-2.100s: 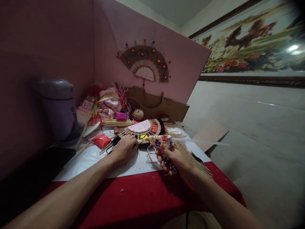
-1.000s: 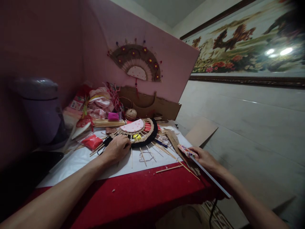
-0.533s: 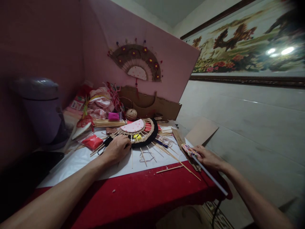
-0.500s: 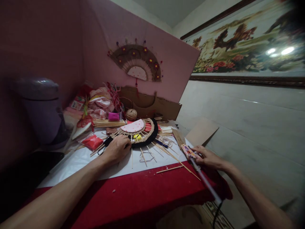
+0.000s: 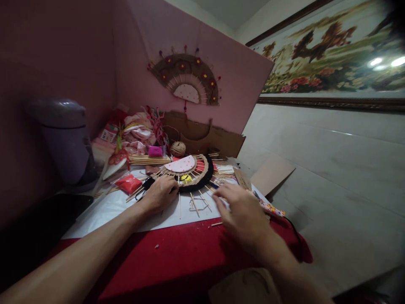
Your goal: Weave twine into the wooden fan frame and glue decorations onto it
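Observation:
A half-round craft fan point(image 5: 180, 165) of thin wooden sticks lies on white paper point(image 5: 152, 223). It has a dotted pink centre, a woven tan band and a black yarn band. My left hand point(image 5: 163, 192) is closed on its lower left edge, with the fingertips partly hidden. My right hand point(image 5: 240, 207) hangs over the sticks to the right of the fan, slightly blurred, its thumb and fingers apart with nothing between them. Beyond its wrist rests a glue gun point(image 5: 272, 208) with a patterned handle, partly covered by the hand.
A bag of red clay point(image 5: 128, 183), a purple packet point(image 5: 155, 151) and a twine ball point(image 5: 178, 148) surround the fan. A purple thermos point(image 5: 66, 143) stands left. Red cloth point(image 5: 145, 261) covers the front edge. A finished fan point(image 5: 190, 76) hangs on the pink board behind.
My right hand has let go of the glue gun, now lying at the table's right, and has moved left toward the fan. My left hand stays on the fan. The view has shifted slightly.

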`<state>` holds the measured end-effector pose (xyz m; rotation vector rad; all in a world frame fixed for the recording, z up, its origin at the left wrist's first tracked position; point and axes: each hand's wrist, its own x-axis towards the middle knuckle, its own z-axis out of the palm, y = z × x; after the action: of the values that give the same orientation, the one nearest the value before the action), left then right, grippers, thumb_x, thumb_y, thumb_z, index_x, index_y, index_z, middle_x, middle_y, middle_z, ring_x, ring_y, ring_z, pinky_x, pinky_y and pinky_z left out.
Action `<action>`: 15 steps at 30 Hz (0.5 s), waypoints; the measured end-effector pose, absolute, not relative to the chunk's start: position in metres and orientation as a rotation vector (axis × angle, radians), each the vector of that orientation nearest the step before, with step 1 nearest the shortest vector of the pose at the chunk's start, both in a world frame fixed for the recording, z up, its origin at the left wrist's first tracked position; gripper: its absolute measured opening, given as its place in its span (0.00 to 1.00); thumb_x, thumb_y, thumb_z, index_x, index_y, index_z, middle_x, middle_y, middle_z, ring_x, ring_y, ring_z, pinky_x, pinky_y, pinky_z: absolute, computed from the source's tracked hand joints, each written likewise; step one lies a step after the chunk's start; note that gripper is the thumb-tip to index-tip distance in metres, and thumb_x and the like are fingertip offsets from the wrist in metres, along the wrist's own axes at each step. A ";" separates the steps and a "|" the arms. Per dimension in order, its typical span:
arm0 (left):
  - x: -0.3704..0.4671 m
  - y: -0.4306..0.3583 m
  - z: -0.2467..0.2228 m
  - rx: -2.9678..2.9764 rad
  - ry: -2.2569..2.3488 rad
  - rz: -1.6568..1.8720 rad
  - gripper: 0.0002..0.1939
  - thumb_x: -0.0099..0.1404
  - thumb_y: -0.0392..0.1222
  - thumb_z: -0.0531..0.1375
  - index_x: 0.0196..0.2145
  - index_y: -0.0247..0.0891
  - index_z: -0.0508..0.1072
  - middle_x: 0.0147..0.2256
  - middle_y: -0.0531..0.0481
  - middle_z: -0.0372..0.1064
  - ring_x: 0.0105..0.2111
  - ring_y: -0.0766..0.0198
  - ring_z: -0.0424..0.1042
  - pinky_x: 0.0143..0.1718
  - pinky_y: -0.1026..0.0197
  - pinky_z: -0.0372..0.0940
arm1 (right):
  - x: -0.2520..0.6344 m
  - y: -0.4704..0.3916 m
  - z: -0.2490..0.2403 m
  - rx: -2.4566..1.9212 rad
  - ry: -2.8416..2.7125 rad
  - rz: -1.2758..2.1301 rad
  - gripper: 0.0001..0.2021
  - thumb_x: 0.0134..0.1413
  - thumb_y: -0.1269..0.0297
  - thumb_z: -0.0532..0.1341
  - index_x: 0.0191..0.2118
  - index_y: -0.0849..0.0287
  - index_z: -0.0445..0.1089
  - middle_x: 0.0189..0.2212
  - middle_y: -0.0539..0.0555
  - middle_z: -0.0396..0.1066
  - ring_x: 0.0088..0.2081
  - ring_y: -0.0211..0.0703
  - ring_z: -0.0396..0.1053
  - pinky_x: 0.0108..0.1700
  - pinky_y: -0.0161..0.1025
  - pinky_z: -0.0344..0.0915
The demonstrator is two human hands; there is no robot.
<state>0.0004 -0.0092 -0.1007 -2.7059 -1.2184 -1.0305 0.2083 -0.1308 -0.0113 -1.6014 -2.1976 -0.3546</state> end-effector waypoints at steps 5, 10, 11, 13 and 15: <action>0.001 -0.010 -0.101 -2.689 -1.183 -1.046 0.09 0.61 0.31 0.53 0.26 0.34 0.71 0.29 0.46 0.67 0.32 0.61 0.63 0.36 0.58 0.59 | 0.153 -0.083 -0.044 -1.591 -2.258 -0.288 0.07 0.53 0.71 0.56 0.37 0.59 0.70 0.37 0.57 0.70 0.41 0.48 0.65 0.39 0.41 0.57; 0.003 -0.013 -0.098 -2.660 -1.192 -1.031 0.10 0.61 0.30 0.53 0.26 0.34 0.71 0.28 0.46 0.68 0.32 0.61 0.64 0.36 0.58 0.59 | 0.156 -0.045 -0.070 -1.507 -2.299 -0.277 0.08 0.50 0.69 0.58 0.38 0.58 0.68 0.39 0.56 0.68 0.43 0.49 0.63 0.41 0.42 0.56; 0.003 -0.014 -0.098 -2.658 -1.195 -1.019 0.10 0.61 0.30 0.53 0.26 0.34 0.72 0.28 0.46 0.68 0.32 0.61 0.64 0.36 0.58 0.59 | 0.158 -0.042 -0.073 -1.485 -2.307 -0.273 0.07 0.50 0.68 0.59 0.38 0.58 0.67 0.38 0.56 0.67 0.43 0.48 0.63 0.41 0.42 0.56; 0.003 -0.015 -0.096 -2.658 -1.199 -0.989 0.10 0.61 0.31 0.53 0.27 0.34 0.72 0.29 0.46 0.68 0.32 0.60 0.64 0.36 0.58 0.59 | 0.162 -0.038 -0.078 -1.441 -2.315 -0.271 0.06 0.51 0.69 0.58 0.37 0.58 0.67 0.37 0.55 0.67 0.42 0.47 0.63 0.41 0.41 0.56; 0.003 -0.017 -0.094 -2.659 -1.205 -0.956 0.10 0.62 0.31 0.53 0.27 0.34 0.72 0.30 0.46 0.68 0.33 0.60 0.64 0.36 0.58 0.60 | 0.165 -0.036 -0.083 -1.389 -2.321 -0.282 0.05 0.51 0.70 0.58 0.36 0.58 0.67 0.37 0.55 0.67 0.42 0.46 0.62 0.41 0.41 0.56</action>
<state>0.0035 -0.0166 -0.0942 -2.6586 -1.2048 -0.9558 0.1655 -0.0364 -0.0826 -1.3892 -2.3209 -0.2819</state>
